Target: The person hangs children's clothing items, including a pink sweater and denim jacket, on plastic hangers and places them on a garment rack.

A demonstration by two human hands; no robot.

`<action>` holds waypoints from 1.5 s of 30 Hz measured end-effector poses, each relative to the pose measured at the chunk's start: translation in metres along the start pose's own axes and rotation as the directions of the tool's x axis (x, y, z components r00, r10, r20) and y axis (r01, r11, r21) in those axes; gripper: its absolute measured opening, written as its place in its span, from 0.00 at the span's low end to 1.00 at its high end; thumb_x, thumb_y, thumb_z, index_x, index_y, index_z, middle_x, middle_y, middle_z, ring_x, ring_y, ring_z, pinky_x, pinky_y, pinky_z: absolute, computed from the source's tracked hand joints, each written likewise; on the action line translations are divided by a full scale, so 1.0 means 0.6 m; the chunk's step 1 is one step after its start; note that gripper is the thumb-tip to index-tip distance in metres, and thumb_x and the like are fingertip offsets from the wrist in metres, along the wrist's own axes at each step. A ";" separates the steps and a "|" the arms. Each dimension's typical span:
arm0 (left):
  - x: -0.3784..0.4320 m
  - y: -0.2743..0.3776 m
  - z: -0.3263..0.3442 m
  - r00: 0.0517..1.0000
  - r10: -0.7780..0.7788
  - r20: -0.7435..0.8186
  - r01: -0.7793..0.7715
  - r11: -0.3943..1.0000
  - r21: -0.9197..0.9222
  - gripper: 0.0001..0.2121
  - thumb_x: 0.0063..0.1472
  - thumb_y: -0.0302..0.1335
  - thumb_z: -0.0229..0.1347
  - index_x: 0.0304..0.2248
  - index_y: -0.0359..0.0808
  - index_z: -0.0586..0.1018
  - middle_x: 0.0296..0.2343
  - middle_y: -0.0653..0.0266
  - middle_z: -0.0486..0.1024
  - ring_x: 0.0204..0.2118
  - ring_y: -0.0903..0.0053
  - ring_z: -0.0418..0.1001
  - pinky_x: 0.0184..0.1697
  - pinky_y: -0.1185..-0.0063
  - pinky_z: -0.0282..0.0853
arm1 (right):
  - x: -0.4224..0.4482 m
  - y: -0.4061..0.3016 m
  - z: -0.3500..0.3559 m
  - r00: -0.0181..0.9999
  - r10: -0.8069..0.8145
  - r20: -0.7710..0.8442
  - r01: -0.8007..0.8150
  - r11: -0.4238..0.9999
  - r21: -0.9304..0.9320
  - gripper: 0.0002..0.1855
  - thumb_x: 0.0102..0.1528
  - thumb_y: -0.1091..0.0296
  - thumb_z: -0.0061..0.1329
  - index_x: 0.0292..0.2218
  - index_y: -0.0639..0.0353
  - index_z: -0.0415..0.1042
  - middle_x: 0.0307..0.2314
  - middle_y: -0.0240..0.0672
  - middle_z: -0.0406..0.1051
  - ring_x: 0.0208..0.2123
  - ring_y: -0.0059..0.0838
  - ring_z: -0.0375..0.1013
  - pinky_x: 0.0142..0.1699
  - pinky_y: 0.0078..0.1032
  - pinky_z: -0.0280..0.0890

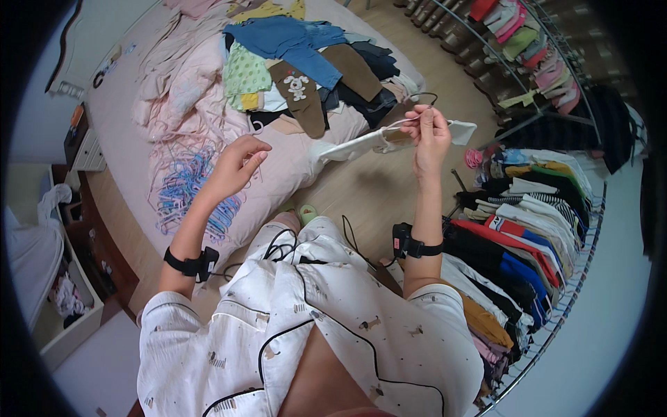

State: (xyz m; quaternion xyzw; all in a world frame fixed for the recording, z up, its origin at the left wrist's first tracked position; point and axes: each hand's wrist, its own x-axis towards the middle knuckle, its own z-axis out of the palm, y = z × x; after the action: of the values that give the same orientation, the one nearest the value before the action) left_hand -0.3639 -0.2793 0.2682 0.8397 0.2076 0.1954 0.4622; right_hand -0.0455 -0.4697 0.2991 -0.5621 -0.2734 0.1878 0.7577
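Observation:
My right hand (428,130), raised over the floor beside the bed, is closed on a clothes hanger (398,123) from which a white garment (354,148) hangs, seen nearly edge-on. My left hand (244,159) is held over the bed's edge, its fingers curved and apart with nothing in them. Below and left of it, blue, pink and purple hangers (195,193) lie in a tangled heap on the pink bed sheet (281,174). Farther back is a pile of clothes, with a blue denim garment (292,41) on top and brown trousers with a dog picture (299,99).
On the right, a metal rack (578,281) holds many hung clothes. A second rack (542,112) with small, bright garments stands at the upper right. A rumpled pink quilt (182,88) covers part of the bed. An open drawer (78,323) is at the lower left.

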 end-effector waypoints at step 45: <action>0.824 -0.522 0.199 0.202 -0.852 -0.483 0.978 0.149 0.145 0.58 0.35 0.43 0.72 0.61 0.65 0.44 0.61 0.48 0.35 0.60 0.37 0.46 0.55 0.48 0.57 | 0.640 0.438 -0.019 0.874 0.484 0.038 -0.476 0.870 -0.126 0.11 0.61 0.64 0.46 0.36 0.64 0.73 0.26 0.32 0.73 0.25 0.16 0.70 0.34 0.15 0.66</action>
State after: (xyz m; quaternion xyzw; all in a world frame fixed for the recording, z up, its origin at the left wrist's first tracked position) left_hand 0.0593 0.0518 0.0079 0.5693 0.7802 -0.0623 0.2517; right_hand 0.2672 -0.1726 0.1238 -0.6474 -0.1613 0.3735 0.6445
